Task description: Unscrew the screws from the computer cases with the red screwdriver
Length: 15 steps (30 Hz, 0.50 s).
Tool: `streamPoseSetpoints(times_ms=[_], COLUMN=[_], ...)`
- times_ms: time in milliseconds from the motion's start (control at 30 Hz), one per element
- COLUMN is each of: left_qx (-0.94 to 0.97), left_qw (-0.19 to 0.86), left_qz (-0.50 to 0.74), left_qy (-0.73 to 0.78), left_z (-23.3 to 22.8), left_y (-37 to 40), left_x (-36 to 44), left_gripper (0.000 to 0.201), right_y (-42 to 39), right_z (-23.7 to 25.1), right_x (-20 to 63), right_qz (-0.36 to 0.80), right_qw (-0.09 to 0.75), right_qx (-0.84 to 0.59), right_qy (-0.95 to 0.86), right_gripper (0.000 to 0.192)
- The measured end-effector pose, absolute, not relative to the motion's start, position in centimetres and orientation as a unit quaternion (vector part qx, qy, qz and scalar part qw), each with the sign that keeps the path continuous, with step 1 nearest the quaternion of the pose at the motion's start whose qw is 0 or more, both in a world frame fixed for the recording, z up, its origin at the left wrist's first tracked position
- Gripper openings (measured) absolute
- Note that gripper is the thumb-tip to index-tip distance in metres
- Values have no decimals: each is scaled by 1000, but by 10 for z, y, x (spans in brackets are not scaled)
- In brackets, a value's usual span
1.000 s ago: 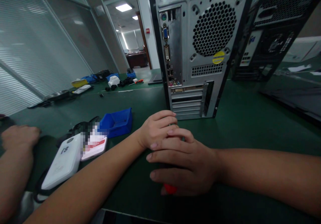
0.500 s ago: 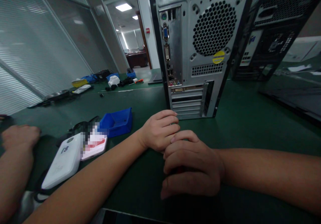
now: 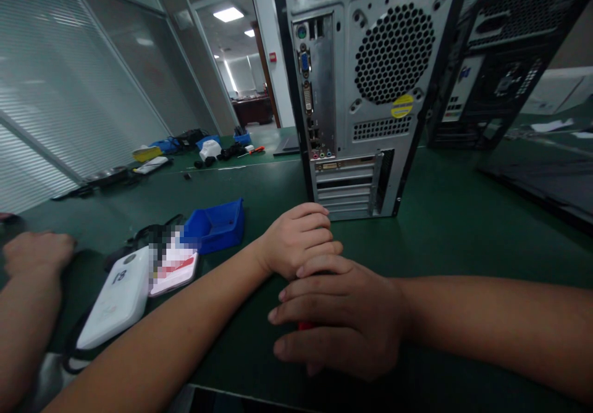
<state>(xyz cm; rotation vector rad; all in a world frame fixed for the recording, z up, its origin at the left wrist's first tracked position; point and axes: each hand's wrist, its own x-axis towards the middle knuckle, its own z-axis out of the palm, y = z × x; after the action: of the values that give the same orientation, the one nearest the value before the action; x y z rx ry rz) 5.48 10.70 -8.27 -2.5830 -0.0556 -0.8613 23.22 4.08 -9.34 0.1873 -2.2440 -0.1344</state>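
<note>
My left hand (image 3: 299,240) is closed, its fingers curled, on the green tabletop in front of the computer tower (image 3: 345,126), whose back panel faces me. What it holds, if anything, is hidden. Just nearer to me, my right hand (image 3: 345,317) overlaps the left fingertips. Its fingers are bent and a little apart around a small red thing (image 3: 306,326), mostly hidden under the palm; its kind does not show. A blue tray (image 3: 215,225) sits to the left of my left hand. Beside it lie a white device (image 3: 118,296) and a pink-and-white card or phone, partly blurred out.
Another person's fist (image 3: 39,255) rests at the far left. A second black computer case (image 3: 500,79) stands at the right, with a flat dark panel (image 3: 546,184) before it. Tools, cables and an orange-handled screwdriver (image 3: 256,150) lie at the back of the table (image 3: 259,184).
My right hand has rolled and its fingers have stretched out leftward, so a bit of red shows beneath them. The left hand stays in place, with more of its fingertips showing.
</note>
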Motion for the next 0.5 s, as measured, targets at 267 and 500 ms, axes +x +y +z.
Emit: streamPoseSetpoints(times_ms=[267,500], left_qx=[-935,-925], left_qw=[175,189], left_qz=[-307,-328], left_qy=[-29,-16], left_z=[-89,-88], left_y=[108,111], left_x=[58,59], left_gripper=[35,39], right_y=[49,47], right_z=[-94,-94], right_x=[232,234], right_qz=[-59,-68], right_qw=[432,477], right_qx=[97,54], right_qy=[-895,-874], right_gripper=[28,30])
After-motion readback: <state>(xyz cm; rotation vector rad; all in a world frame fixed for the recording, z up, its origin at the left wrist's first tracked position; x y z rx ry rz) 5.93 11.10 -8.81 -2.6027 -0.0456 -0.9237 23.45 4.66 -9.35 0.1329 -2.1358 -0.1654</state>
